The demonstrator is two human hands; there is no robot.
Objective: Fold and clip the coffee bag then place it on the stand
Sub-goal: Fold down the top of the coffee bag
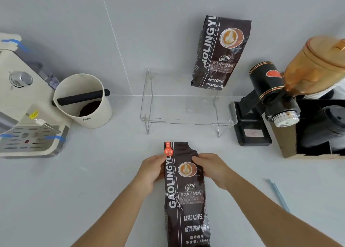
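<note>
Currently: coffee bag [186, 196] flat on the counter [93, 181], short of the clear stand [186, 106], top unfolded.

My left hand [152, 172] and right hand [214, 169] pinch its upper edges, steadying it for folding; a blue clip [278, 194] waits nearby.

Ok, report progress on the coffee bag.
Done: nothing visible yet. In hand: left hand and right hand grip the coffee bag near its unfolded top. Left: fold, clip with the blue clip, set on the clear stand.
</note>
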